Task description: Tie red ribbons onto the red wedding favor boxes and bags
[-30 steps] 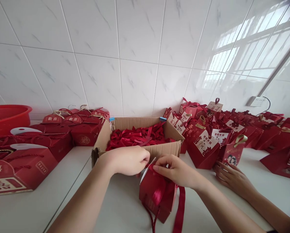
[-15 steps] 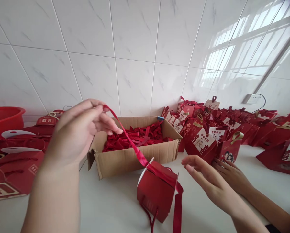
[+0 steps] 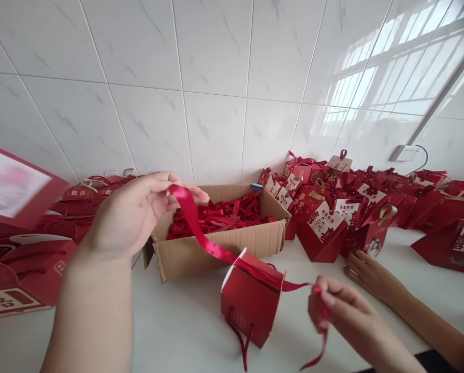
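A small red gift box (image 3: 249,305) stands on the white counter (image 3: 185,331) in front of me. A red ribbon (image 3: 208,243) runs over its top. My left hand (image 3: 136,212) is raised above the cardboard box and pinches one end of the ribbon. My right hand (image 3: 344,311), low and to the right of the gift box, is closed on the other end, whose tail hangs down.
An open cardboard box (image 3: 220,243) full of red ribbons sits behind the gift box. Many red gift boxes (image 3: 325,228) crowd the right; larger red boxes (image 3: 26,264) lie on the left. Another person's hand (image 3: 366,272) rests on the counter at right. A blurred red box (image 3: 14,186) moves at far left.
My right hand, open half a second ago, has closed on the ribbon's right end and pulled it outward. The left hand keeps its end raised. A blurred red box has entered at left.
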Motion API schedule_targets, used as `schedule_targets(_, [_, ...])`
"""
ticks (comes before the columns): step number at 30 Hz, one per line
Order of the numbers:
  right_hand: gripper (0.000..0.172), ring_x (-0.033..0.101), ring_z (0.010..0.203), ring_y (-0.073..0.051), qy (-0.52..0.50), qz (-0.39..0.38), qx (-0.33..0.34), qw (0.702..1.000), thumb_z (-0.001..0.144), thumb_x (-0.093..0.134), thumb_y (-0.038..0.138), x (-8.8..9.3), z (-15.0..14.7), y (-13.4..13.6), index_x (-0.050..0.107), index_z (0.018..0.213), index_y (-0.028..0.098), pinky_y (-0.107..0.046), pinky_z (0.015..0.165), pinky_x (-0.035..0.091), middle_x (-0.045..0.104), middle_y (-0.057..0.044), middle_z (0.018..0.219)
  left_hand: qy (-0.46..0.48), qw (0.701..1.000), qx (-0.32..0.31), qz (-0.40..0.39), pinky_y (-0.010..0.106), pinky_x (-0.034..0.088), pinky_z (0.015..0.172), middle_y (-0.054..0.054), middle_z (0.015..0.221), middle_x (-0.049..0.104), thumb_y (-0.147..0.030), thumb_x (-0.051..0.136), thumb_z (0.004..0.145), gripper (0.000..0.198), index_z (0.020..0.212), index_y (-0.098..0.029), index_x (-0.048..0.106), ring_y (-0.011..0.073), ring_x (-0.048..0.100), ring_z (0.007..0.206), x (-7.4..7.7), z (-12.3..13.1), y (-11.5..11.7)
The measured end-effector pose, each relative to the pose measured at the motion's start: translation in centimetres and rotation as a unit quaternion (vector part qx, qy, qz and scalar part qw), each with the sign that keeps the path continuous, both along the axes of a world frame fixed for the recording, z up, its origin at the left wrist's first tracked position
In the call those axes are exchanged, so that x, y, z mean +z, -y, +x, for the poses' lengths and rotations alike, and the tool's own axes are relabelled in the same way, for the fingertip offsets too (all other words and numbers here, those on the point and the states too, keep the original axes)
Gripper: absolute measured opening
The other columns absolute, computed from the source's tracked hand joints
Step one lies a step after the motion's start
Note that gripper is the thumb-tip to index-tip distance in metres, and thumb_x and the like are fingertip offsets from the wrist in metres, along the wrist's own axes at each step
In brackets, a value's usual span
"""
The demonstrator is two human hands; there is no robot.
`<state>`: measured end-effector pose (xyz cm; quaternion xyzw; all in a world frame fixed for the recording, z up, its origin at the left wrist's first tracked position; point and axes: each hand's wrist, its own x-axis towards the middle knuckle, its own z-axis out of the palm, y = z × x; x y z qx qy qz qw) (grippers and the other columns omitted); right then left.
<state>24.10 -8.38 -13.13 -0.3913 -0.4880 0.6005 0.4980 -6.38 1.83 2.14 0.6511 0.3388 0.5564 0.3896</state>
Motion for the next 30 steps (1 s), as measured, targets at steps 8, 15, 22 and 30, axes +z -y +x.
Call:
schedule_targets(8, [0.023,0.052,0.048,-0.011,-0.070,-0.037,-0.108,0.991,0.077,0.069,0.035,4.2,4.0,-0.1,0.063,0.098,0.027,-0.023,0.049,0.039,0.063,-0.002,0.066,-0.025,0.997,-0.075,-0.009,0.025,0.051,0.068,0.003,0.063,0.064,-0.019,0.039,0.086,0.033,0.062,-0.017,0.062,0.0152,0.062,0.066,0.0,-0.3,-0.2])
schedule_targets(15, [0.028,0.061,0.058,-0.015,-0.103,0.002,-0.086,0.991,0.067,0.070,0.021,4.9,5.2,-2.2,0.065,0.094,0.030,-0.028,0.056,0.048,0.067,-0.003,0.080,0.068,0.997,-0.020,-0.021,0.028,0.050,0.057,0.004,0.063,0.064,-0.020,0.043,0.081,0.024,0.063,-0.017,0.058,0.0175,0.062,0.063,0.7,-0.6,0.6])
schedule_targets(22, [0.032,0.066,0.067,-0.017,-0.024,0.050,-0.063,0.996,0.064,0.064,0.020,5.5,5.0,-4.3,0.061,0.094,0.031,-0.029,0.055,0.050,0.070,-0.005,0.100,0.055,0.998,-0.014,0.017,0.020,0.040,0.039,0.007,0.062,0.068,-0.020,0.049,0.077,0.020,0.062,-0.016,0.062,0.0143,0.058,0.052,1.1,-1.2,1.4])
schedule_targets(30, [0.021,0.064,0.055,-0.015,-0.056,0.119,-0.057,0.990,0.063,0.082,0.034,5.8,4.1,-5.8,0.066,0.075,0.028,-0.026,0.050,0.049,0.070,-0.001,0.076,0.028,0.998,-0.018,0.053,0.018,0.044,0.038,0.006,0.061,0.066,-0.020,0.056,0.082,0.022,0.064,-0.014,0.068,0.0122,0.059,0.048,0.9,-1.5,2.0])
